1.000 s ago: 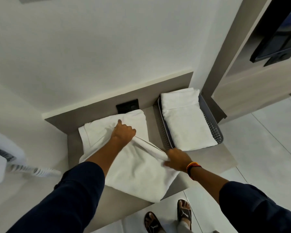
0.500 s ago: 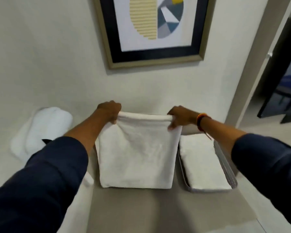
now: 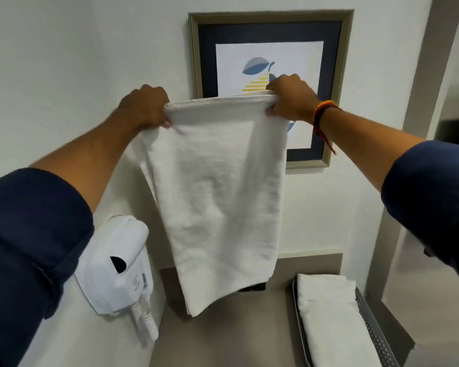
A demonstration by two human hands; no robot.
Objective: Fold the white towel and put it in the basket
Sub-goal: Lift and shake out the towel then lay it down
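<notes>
White terry is hanging in the air: the towel [image 3: 217,197] is being held up in front of the wall, already doubled into several layers, its lower edge dangling just above the worktop [image 3: 223,337]. The left hand [image 3: 143,108] is pinching the top left corner, and the right hand [image 3: 292,100] is pinching the top right corner, each grip clamped shut on the stacked edges, so the upper hem is stretching taut between them. Behind the towel a framed picture [image 3: 272,30] is showing, and a wall-mounted hair dryer [image 3: 119,263] is sitting low on the left.

At the lower right, the basket [image 3: 371,311] is resting on the worktop with a folded towel [image 3: 326,311] already lying inside it.

By the look of it, the folding step is under way, not the placing: the cloth is hanging long and narrow, probably too long for the basket as it is. The next move seems to call for bringing the top edge down to meet the bottom, or laying the towel on the worktop and halving it, keeping the corners aligned, then carrying it right and setting it on top of the one in the basket.
</notes>
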